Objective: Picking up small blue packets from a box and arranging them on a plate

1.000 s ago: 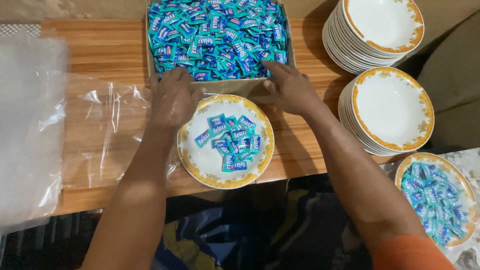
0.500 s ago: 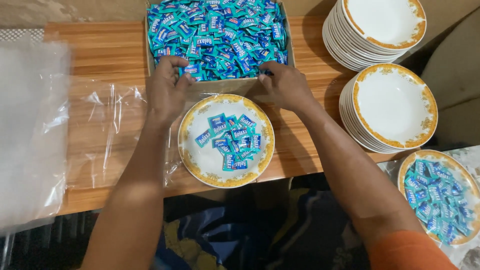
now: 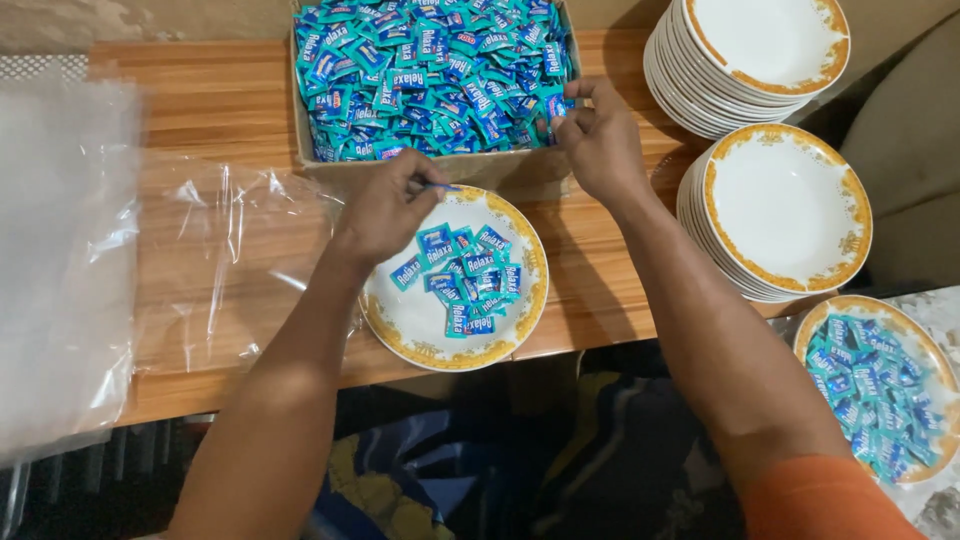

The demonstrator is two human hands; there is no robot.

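We count two hands, the left hand (image 3: pixel 385 212) and the right hand (image 3: pixel 598 140). We see one cardboard box (image 3: pixel 430 168) of wrapped candies, too many to count, two stacks of empty plates (image 3: pixel 760 50) (image 3: pixel 780 210), two plates bearing candies (image 3: pixel 455 290) (image 3: pixel 880 385), and several clear plastic sheets (image 3: pixel 60 250).

One head-worn view — looking steeply down, close over the wooden table (image 3: pixel 230 100).

Setting: a home or small catering work area, used for portioning sweets. Evidence: a wooden table (image 3: pixel 230 100) at frame centre; stacked gold-rimmed plates (image 3: pixel 775 210) at upper right; a cardboard box of wrapped candies (image 3: pixel 430 80) at top centre; clear plastic bags (image 3: pixel 60 250) at left.
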